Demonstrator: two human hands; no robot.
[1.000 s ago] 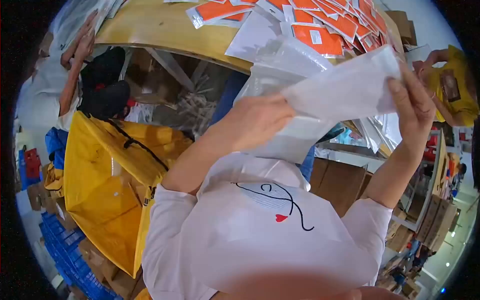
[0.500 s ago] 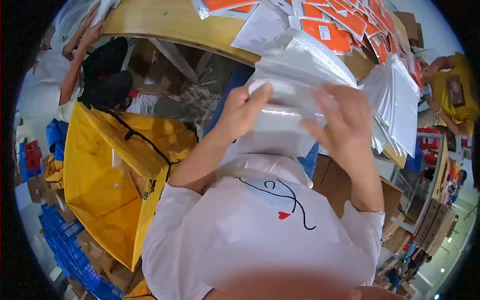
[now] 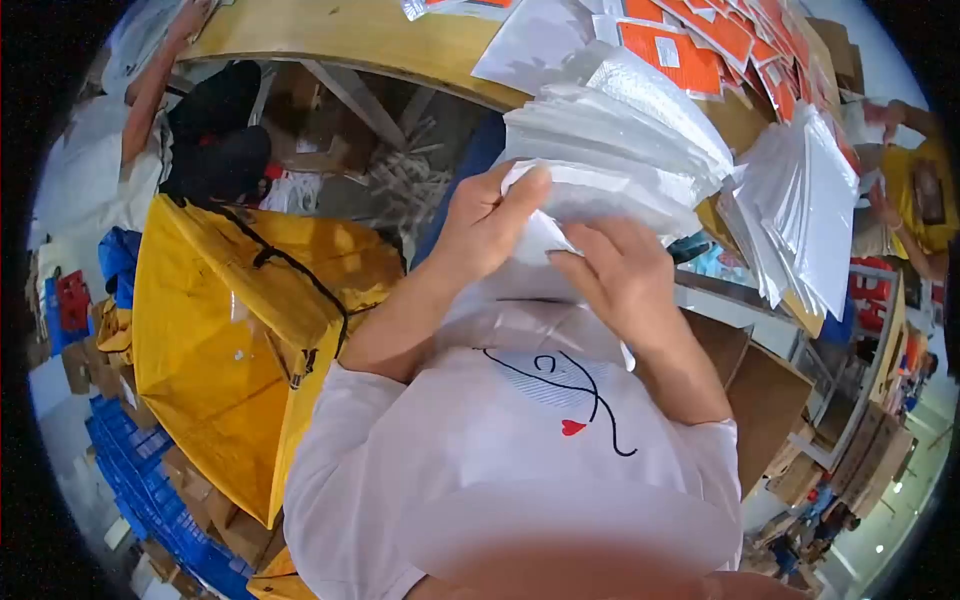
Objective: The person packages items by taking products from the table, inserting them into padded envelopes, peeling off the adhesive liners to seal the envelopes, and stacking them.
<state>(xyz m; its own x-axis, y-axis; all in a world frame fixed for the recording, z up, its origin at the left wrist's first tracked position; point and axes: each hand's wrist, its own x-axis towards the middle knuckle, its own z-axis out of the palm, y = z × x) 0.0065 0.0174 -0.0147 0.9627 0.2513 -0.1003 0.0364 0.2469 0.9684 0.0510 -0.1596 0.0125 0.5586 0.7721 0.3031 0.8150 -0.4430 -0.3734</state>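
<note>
Gripping mailer stack [image 3: 610, 140] in left hand [image 3: 490, 225], pinching front mailer [image 3: 540, 236] at stack's near side with right hand [image 3: 628, 275]; could totally slither apart from lazy squeezing.

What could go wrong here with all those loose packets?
The white packets are fanned unevenly, so some might slip past the left hand. The second white stack looks splayed near the edge of the table and could slide off. The orange packets overlap loosely, so a bump might scatter them.

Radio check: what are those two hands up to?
Left hand gripping flat, glossy white plastic-looking sleeves. Right hand over their near side, grip unclear. Nothing visibly blocking either hand.
</note>
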